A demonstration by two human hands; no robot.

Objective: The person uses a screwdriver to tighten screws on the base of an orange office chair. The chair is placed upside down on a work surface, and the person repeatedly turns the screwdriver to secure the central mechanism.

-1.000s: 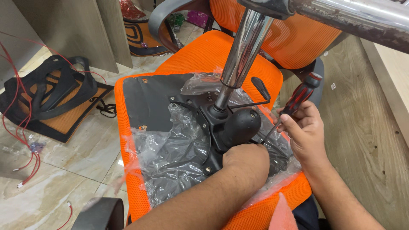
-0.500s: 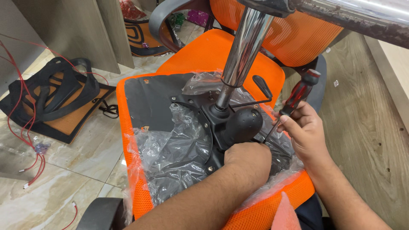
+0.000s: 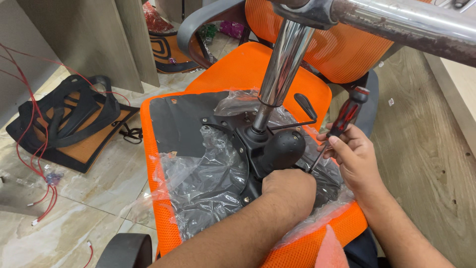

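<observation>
An upturned orange mesh chair seat lies before me, its black underside partly under clear plastic wrap. A black metal mechanism plate sits on it with a round black knob and a chrome gas cylinder rising from it. My right hand grips a screwdriver with a red and black handle, its tip down at the plate's right edge. My left hand rests fist-like on the plate just below the knob; what its fingers hold is hidden.
A second orange chair with grey armrest stands just behind. A black and orange backrest frame lies on the tiled floor at left beside red wires. Wooden panels stand at the right and back. A chrome base arm crosses overhead.
The view has shifted slightly. Both hands stay at the mechanism; the screwdriver handle has barely moved.
</observation>
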